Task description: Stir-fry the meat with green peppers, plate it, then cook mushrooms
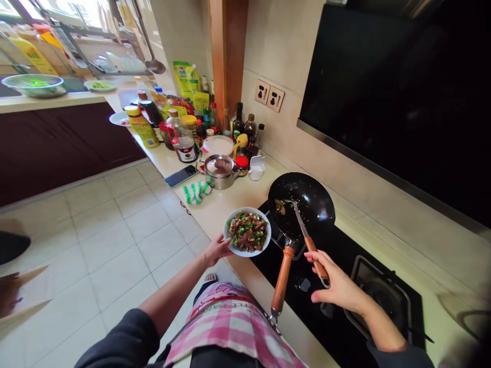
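Filled bowl [249,253] beside the wok [318,204]

Left of the wok, our left hand [218,252] pinches the bowl's rim. Nearer us than the wok, our right hand [339,283] has its fingers against the spatula [302,221], thumb spread wide. The wok stands on a black hob [349,250]; pale counter [215,212], lidded pot [221,177] and tiled floor [111,250] lie to its left.

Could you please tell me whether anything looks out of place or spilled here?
No spill shows around the bowl or wok. The phone looks misplaced: it lies by the edge of the counter, beside a crumpled striped cloth, and might get knocked off.
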Demonstrator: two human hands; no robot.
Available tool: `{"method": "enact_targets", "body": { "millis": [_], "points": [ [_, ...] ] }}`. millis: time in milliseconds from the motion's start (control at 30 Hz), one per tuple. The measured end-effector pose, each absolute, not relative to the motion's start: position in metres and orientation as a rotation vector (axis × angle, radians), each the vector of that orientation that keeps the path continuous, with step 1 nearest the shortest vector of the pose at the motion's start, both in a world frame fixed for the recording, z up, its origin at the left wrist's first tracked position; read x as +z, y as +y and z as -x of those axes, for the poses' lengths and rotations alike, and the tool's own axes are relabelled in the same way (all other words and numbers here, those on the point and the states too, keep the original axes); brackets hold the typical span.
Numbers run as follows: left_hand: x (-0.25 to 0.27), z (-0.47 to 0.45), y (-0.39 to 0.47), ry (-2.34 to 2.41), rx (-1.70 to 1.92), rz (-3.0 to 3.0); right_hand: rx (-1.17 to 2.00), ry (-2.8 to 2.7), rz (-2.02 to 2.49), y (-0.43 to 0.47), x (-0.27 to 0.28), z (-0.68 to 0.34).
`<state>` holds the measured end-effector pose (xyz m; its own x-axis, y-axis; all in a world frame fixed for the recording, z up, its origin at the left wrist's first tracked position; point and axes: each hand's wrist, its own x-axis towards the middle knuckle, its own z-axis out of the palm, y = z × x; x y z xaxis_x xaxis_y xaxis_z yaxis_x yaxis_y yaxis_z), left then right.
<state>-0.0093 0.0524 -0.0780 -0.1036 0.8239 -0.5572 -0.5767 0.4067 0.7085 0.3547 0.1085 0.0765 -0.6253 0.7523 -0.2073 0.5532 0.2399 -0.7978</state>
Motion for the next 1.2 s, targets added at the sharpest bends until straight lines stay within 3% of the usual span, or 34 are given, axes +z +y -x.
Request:
{"method": "enact_targets", "body": {
  "millis": [67,167,300,500,667,967,1200],
  "points": [
    [-0.075,0.011,0.049,1.201,1.157,-0.287,1.437,-2.076,1.374,0.111,0.069,-0.359],
    [-0.068,0.003,0.035,1.283,1.097,-0.295,1.309,-1.689,1.548,0.124,0.055,-0.357],
    [-0.056,-0.046,0.018,1.296,0.966,-0.371,1.276,-1.432,1.498,0.144,0.045,-0.345],
    [-0.044,-0.155,0.044,0.857,0.709,-0.490,1.370,-1.702,1.498,0.158,0.044,-0.406],
    [-0.051,-0.191,0.061,0.773,0.742,-0.358,1.008,-2.046,1.504,0.174,0.057,-0.499],
    [-0.033,-0.169,0.050,1.050,0.887,-0.595,0.442,-2.014,1.592,0.180,0.034,-0.409],
    [-0.016,-0.101,0.012,1.195,0.941,-0.714,0.703,-2.081,1.480,0.127,0.032,-0.454]
  ]
}}
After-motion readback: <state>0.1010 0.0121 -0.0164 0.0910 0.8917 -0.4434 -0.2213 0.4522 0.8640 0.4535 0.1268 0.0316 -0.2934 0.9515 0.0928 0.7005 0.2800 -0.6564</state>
